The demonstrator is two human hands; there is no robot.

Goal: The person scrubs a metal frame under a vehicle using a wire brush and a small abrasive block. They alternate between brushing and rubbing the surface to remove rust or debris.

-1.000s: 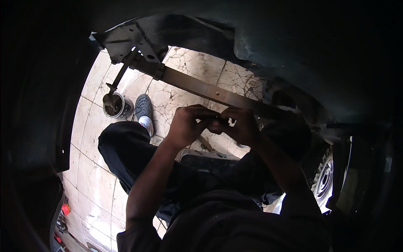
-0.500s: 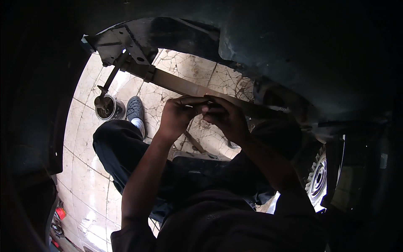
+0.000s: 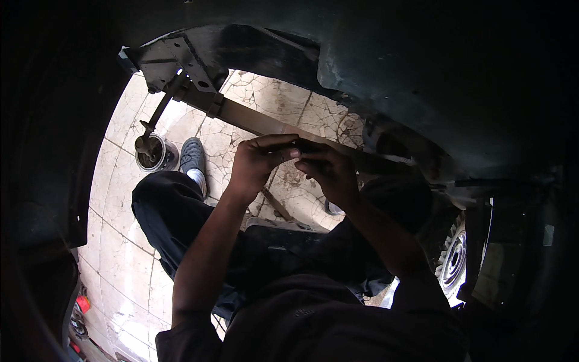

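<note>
In front of my body, my left hand [image 3: 254, 169] and my right hand [image 3: 332, 173] meet at their fingertips. Both are closed in a pinch. Whatever lies between the fingers is too small and dark to make out. Just beyond them runs a long flat metal bar [image 3: 248, 117], which looks like a vehicle's leaf spring, slanting from upper left to right. Its left end sits by a metal bracket [image 3: 192, 65] with holes. From there a rod [image 3: 161, 108] hangs down toward the left.
A round can [image 3: 167, 160] with dark contents stands on the cracked tile floor [image 3: 120, 199] beside my shoe [image 3: 192, 154]. Dark vehicle bodywork [image 3: 386, 72] arches overhead. A wheel [image 3: 453, 260] shows at right. Red items [image 3: 82, 303] lie at lower left.
The fingers of my right hand have shifted and curled slightly, while both hands stay together. The view has moved a little; the surroundings look the same.
</note>
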